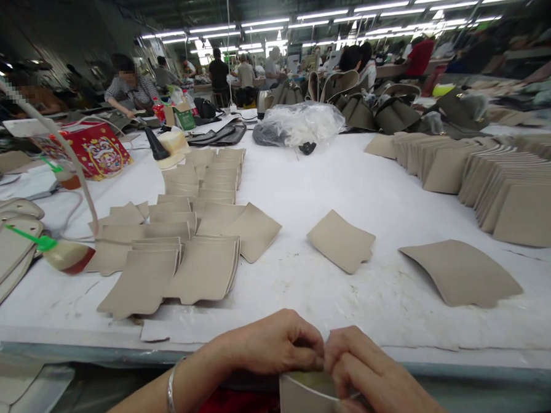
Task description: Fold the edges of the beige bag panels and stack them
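Both my hands meet at the bottom of the view, below the table's front edge. My left hand (268, 345), with a silver bracelet on the wrist, is closed in a pinch on the top edge of a beige leather piece (302, 402). My right hand (374, 380) is also closed on that same piece, fingers pressed to its curved upper edge. On the white table (329, 179) lie a single beige piece (341, 240) and a larger curved one (461, 272) just beyond my hands.
Overlapping beige pieces (180, 248) cover the left middle; tall rows of them (509, 182) stand at the right. A glue bottle with a green nozzle (63, 251) lies at the left. A plastic bag (303, 123) and a red box (97, 149) sit further back. Other people work at far tables.
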Demonstrator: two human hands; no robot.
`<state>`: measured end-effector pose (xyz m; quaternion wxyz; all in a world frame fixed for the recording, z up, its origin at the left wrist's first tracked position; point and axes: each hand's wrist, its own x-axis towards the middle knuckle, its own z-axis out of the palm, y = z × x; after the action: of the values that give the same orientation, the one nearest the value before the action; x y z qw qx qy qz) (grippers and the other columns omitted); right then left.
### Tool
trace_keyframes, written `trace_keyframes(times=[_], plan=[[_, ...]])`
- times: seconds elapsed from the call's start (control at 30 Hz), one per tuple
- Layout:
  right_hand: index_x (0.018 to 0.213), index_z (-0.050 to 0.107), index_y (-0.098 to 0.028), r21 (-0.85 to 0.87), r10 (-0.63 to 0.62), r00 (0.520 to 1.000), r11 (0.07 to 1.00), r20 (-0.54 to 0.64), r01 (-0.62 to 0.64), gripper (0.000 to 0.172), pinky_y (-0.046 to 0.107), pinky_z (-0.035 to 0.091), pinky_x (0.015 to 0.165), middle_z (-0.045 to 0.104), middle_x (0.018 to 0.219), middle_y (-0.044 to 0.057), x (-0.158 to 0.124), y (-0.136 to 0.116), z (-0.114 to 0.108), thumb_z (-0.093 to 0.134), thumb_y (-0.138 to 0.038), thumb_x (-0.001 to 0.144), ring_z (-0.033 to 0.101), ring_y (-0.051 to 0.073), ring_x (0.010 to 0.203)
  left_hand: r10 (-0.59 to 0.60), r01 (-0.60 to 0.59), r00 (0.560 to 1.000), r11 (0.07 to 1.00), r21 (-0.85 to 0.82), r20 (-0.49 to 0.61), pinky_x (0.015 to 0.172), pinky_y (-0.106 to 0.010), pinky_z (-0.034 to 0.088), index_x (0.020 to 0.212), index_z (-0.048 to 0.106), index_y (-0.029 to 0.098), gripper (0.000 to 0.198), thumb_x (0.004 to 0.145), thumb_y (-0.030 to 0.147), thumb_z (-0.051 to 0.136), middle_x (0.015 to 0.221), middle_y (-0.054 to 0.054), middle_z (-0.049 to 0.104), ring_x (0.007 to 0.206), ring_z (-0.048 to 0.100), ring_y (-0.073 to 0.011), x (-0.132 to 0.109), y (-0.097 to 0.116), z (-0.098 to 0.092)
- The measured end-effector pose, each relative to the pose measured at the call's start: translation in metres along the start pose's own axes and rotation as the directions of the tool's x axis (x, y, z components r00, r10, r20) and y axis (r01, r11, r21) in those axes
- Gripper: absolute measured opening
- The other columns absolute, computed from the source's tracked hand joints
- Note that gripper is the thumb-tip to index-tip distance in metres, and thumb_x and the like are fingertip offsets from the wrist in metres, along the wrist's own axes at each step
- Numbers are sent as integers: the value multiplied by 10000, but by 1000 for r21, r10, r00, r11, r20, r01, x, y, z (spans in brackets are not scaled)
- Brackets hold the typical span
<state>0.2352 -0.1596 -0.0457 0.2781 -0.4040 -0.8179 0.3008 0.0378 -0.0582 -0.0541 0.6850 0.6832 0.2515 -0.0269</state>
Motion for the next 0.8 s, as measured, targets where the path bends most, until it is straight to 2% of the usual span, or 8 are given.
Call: trace_keyframes(times=[0.07,0.17,0.27,0.33,0.43,0.53,0.63,0.8], plan=[[817,421,-239,-33,47,997,998,-66,-49,178,269,528,694,610,933,51,-10,10,18,414,-139,965,611,179,813,-5,5,1000,999,-36,-10,561,-197,298,695,558,150,264,882,335,534,643,46,400,630,357,-99,-4,-7,6],[826,397,-244,-41,109,989,993,-95,-113,194,246,515,629,590,865,19,-22,19,35,390,-77,922,596,161,721,22,-26,995,999,-40,-97,687,-209,369,865,657,138,362,974,381,412,749,9,532,722,459,-124,-20,-8,13],[834,407,-247,-108,139,988,983,-71,-147,204,264,516,646,598,865,10,-27,20,38,419,-55,906,595,177,746,-25,38,983,997,68,-183,659,-191,346,976,691,170,235,923,339,537,776,24,559,727,471,-120,-37,-4,18],[870,432,-244,-161,141,988,976,-59,-149,213,291,521,716,616,937,19,-25,19,38,434,-33,897,602,192,829,-77,113,974,980,161,-215,615,-188,313,911,697,186,119,830,252,639,734,47,543,695,465,-110,-44,-3,23],[916,447,-241,-194,93,995,976,-47,-101,246,324,503,822,630,1025,26,-22,18,38,415,2,896,598,201,942,-94,160,959,959,235,-267,618,-187,311,808,689,188,90,819,185,600,682,57,539,674,483,-101,-46,-8,29],[897,427,-237,-189,52,998,980,-41,-58,249,317,495,773,636,929,9,-19,19,39,378,6,909,610,185,845,-109,178,949,959,219,-294,609,-184,322,817,703,188,148,851,217,561,665,57,548,657,494,-96,-45,-15,33],[854,396,-240,-189,59,997,980,-56,-69,238,311,481,720,620,855,-4,-17,20,40,371,-14,925,600,180,776,-112,173,949,967,189,-296,612,-176,331,841,709,186,149,844,217,563,686,57,573,673,513,-95,-43,-18,34],[850,392,-240,-234,46,996,970,-73,-61,238,304,457,684,605,813,0,-18,18,41,359,-18,929,585,190,748,-107,174,955,958,229,-276,556,-198,275,701,599,175,191,871,218,522,591,65,425,598,413,-83,-40,-13,34]])
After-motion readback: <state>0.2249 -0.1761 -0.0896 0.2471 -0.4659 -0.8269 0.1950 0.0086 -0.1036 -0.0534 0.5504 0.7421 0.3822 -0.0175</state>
